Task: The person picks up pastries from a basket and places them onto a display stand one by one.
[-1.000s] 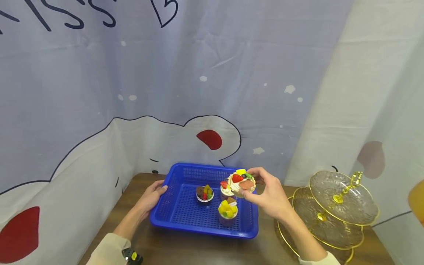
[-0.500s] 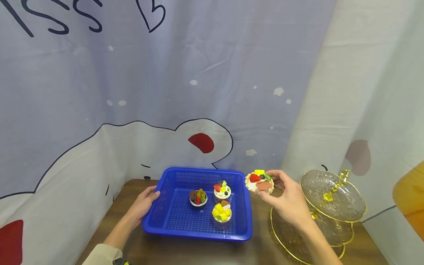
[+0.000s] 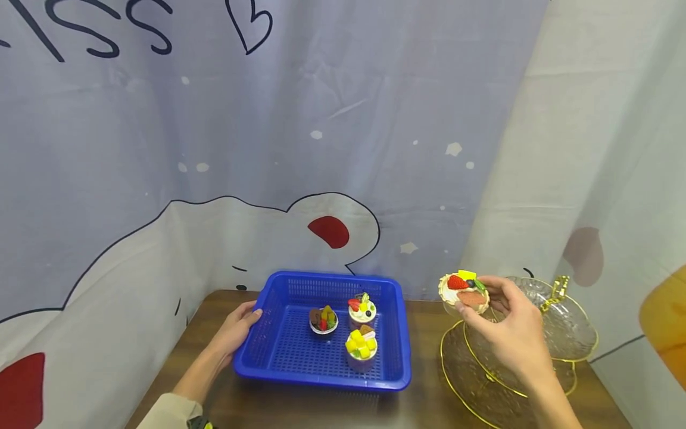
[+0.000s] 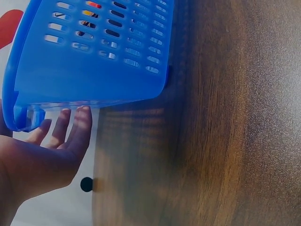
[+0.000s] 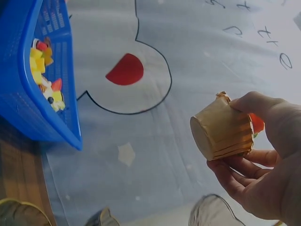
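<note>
My right hand (image 3: 509, 325) pinches a cupcake (image 3: 463, 293) between thumb and fingers. It has cream, a strawberry, a yellow cube and a brown biscuit on top; its gold pleated cup (image 5: 218, 129) shows in the right wrist view. The hand is in the air right of the blue plastic basket (image 3: 316, 380), overlapping the tiered stand (image 3: 581, 333) in the head view. My left hand (image 3: 236, 330) grips the basket's left rim, thumb on top and fingers (image 4: 80, 127) under the edge. Inside stand a chocolate fruit cupcake (image 3: 324, 322), a strawberry cream cupcake (image 3: 362, 310) and a yellow-cube cupcake (image 3: 361, 350).
The stand has clear, gold-rimmed glass tiers and a gold handle (image 3: 560, 289) at its top. All of it stands on a brown wooden table (image 3: 257, 405). A printed curtain (image 3: 300, 107) hangs right behind the table. An orange-yellow shape (image 3: 667, 322) shows at the right edge.
My right hand has carried the cupcake rightward from over the basket to in front of the stand. The left hand keeps its grip on the rim. The head view has shifted slightly.
</note>
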Action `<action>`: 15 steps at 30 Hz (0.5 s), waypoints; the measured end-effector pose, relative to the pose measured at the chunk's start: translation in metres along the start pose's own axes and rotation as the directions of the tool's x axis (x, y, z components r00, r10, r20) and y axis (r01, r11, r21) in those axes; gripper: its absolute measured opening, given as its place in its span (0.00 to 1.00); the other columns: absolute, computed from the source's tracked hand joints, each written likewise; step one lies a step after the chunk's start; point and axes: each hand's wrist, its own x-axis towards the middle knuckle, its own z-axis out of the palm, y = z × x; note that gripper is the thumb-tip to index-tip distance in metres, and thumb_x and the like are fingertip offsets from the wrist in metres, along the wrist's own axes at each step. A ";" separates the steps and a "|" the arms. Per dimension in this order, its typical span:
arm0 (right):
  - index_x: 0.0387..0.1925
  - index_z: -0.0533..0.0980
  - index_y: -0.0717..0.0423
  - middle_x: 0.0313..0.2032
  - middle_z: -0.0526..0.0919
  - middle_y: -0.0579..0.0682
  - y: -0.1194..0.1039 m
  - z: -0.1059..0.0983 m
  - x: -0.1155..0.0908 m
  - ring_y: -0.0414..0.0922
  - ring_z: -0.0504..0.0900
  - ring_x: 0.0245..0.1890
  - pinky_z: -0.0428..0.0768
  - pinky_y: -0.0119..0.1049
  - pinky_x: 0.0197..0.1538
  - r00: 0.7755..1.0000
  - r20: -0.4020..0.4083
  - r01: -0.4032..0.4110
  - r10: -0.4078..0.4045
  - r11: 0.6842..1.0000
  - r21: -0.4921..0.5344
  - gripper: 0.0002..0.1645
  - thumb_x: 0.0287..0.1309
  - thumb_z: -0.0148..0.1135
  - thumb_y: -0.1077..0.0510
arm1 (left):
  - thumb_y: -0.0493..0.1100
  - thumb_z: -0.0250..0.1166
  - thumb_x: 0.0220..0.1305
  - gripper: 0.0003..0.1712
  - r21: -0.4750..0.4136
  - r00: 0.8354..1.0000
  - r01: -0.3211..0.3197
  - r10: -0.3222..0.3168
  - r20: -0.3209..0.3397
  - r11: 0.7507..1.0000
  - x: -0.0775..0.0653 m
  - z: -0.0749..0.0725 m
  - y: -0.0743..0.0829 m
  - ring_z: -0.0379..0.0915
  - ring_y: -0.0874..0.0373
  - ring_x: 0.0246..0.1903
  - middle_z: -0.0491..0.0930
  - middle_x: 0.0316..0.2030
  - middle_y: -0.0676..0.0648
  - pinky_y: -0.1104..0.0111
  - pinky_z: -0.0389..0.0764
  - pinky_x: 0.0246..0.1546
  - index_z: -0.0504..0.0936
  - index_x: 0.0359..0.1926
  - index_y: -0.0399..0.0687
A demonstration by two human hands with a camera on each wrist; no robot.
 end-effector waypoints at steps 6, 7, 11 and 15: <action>0.60 0.78 0.62 0.54 0.84 0.54 0.005 -0.013 -0.003 0.17 0.77 0.45 0.73 0.12 0.52 0.996 -0.074 -0.043 0.040 0.998 -0.042 0.34 0.53 0.83 0.61 | 0.48 0.50 0.85 0.31 0.012 1.000 0.006 -0.006 0.004 1.000 0.000 -0.002 -0.001 0.80 0.45 0.54 0.71 0.68 0.30 0.59 0.83 0.46 0.59 0.79 0.38; 0.61 0.78 0.61 0.55 0.84 0.54 0.006 -0.016 -0.003 0.17 0.77 0.45 0.72 0.12 0.51 0.995 -0.078 -0.060 0.057 0.997 -0.046 0.34 0.54 0.83 0.59 | 0.48 0.51 0.85 0.31 0.011 1.000 0.005 -0.005 0.003 1.000 0.001 -0.003 -0.001 0.80 0.45 0.54 0.71 0.68 0.30 0.59 0.83 0.46 0.59 0.79 0.38; 0.63 0.79 0.54 0.55 0.85 0.51 0.010 -0.026 -0.007 0.14 0.75 0.43 0.70 0.13 0.49 0.983 -0.089 -0.170 0.163 0.982 -0.085 0.36 0.55 0.84 0.51 | 0.47 0.51 0.85 0.31 0.005 1.000 0.007 -0.007 -0.002 1.000 0.001 -0.003 -0.002 0.80 0.46 0.53 0.71 0.68 0.30 0.59 0.83 0.46 0.59 0.79 0.38; 0.63 0.79 0.52 0.50 0.88 0.46 0.016 -0.033 -0.013 0.13 0.74 0.41 0.69 0.15 0.46 0.959 -0.134 -0.266 0.249 0.955 -0.129 0.38 0.53 0.84 0.46 | 0.47 0.52 0.85 0.31 -0.005 1.000 -0.002 0.002 0.002 1.000 0.000 -0.001 -0.001 0.80 0.46 0.52 0.71 0.68 0.29 0.58 0.84 0.45 0.59 0.79 0.37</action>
